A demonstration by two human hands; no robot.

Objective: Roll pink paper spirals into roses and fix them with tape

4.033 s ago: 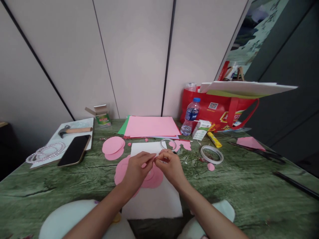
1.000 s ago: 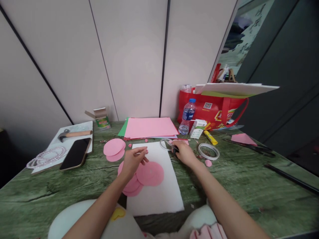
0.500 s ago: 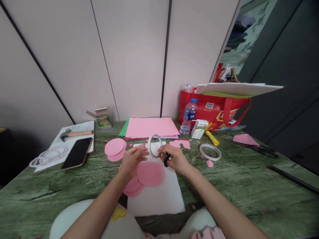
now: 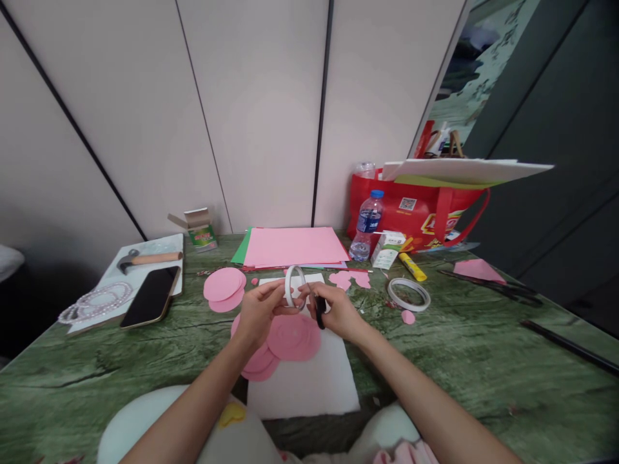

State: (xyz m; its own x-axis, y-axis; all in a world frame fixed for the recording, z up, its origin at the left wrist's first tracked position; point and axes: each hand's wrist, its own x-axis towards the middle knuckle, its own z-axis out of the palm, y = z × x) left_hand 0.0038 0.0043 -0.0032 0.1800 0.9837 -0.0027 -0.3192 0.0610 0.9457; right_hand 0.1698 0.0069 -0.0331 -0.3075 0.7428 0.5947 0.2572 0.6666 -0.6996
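Observation:
My left hand (image 4: 260, 314) is closed on a narrow roll of white tape (image 4: 289, 287), held upright above the white sheet (image 4: 309, 386). My right hand (image 4: 344, 317) grips small scissors with black handles (image 4: 320, 312), and its fingertips meet the tape roll's right side. Whether a strip of tape is pulled off is too small to tell. Below the hands, pink paper circles (image 4: 294, 338) overlap on the white sheet, partly covered by my left hand and wrist.
Left are a phone (image 4: 151, 298), a hammer (image 4: 149, 259), bead strings (image 4: 99, 301) and more pink circles (image 4: 225, 285). Coloured paper (image 4: 294, 246) lies at the back. Right are a bottle (image 4: 366, 225), a glue stick (image 4: 412, 267), another tape roll (image 4: 409, 307) and a red bag (image 4: 401, 206).
My right hand reached to the table by the tape roll, then brought the roll and the scissors to the middle. My left hand has since taken hold of the roll.

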